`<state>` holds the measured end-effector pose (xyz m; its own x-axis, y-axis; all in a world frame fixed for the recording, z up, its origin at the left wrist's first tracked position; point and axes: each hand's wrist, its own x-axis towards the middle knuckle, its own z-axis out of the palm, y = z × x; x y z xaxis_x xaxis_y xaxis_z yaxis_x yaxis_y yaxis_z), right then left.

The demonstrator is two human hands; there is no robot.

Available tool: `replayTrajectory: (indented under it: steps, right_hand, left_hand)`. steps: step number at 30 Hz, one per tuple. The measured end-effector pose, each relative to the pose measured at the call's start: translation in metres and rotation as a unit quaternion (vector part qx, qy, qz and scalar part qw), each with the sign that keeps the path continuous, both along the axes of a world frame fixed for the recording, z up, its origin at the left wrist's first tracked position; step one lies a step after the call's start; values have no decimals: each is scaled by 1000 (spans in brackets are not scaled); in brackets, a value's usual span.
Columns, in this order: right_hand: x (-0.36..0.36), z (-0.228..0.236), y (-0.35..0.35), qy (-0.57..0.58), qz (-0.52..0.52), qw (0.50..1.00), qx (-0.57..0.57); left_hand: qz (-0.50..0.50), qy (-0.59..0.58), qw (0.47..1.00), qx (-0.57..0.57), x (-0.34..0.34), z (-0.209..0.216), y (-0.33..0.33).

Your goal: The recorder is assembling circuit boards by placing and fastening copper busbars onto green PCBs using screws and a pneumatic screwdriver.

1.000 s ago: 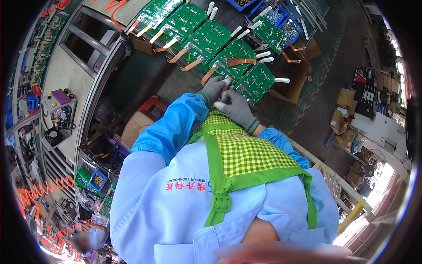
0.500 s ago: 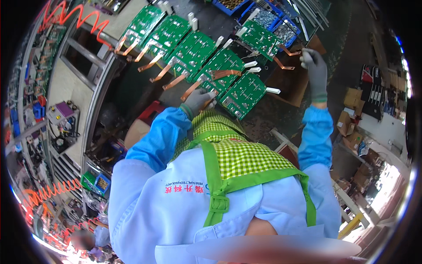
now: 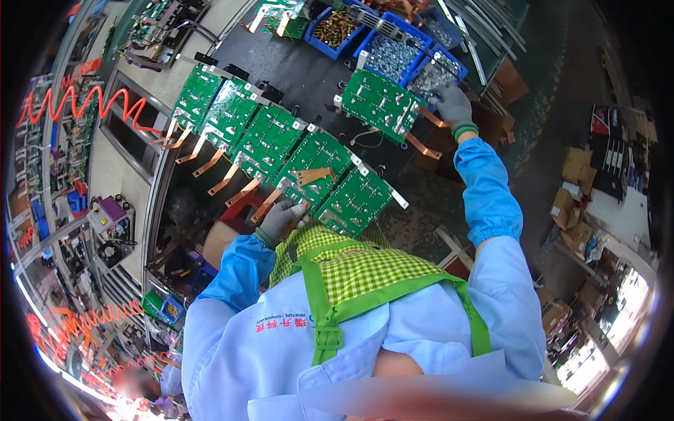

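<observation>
My left hand (image 3: 282,219), in a grey glove, is at the near edge of the row of green circuit boards (image 3: 270,142). Its fingers are closed beside a copper strip (image 3: 265,205), and what they hold is too small to make out. A loose copper piece (image 3: 314,175) lies on a board close by. My right hand (image 3: 451,107), also gloved, is over the near edge of a blue bin (image 3: 460,73) of small silvery parts, with its fingers apart. Next to it, a separate circuit board (image 3: 379,105) has copper strips (image 3: 423,146) sticking out on its right side.
More blue bins stand at the back, one with brass-coloured parts (image 3: 335,32) and one with silvery fasteners (image 3: 393,56). Long metal bars (image 3: 469,42) lie at the back right. A red coiled hose (image 3: 105,105) hangs on the left above a metal-framed bench (image 3: 130,182).
My right hand has moved from the separate board's copper strip to the bin of silvery parts. My left hand stays by the near boards. The whole view has shifted, showing more at the back.
</observation>
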<state>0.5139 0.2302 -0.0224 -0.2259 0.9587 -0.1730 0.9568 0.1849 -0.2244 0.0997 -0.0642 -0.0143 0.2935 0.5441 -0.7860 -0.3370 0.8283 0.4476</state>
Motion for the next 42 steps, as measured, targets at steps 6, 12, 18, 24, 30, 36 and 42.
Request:
replayTrajectory:
  steps: [6,12,18,24,30,36,42]
  right_hand:
    - [9,-21,14,73,-45,994,74]
    - [-8,24,49,264,-72,958,82]
    - [-68,38,85,189,94,972,-107]
    - [-103,-4,110,-211,255,943,-29]
    - [-91,-27,119,-200,276,939,-40]
    - [-100,19,104,-46,185,981,-26]
    - [-141,157,10,305,113,945,17]
  left_hand:
    - [6,15,1000,-22,4,4,1]
    - [14,-30,999,-26,-1,0,1]
    - [29,-9,999,-20,4,8,2]
    - [78,-23,996,-29,9,8,-2]
    - [62,-20,998,0,10,6,-1]
    - [39,-11,999,11,7,1,-7]
    - [-28,6,999,15,-1,3,2]
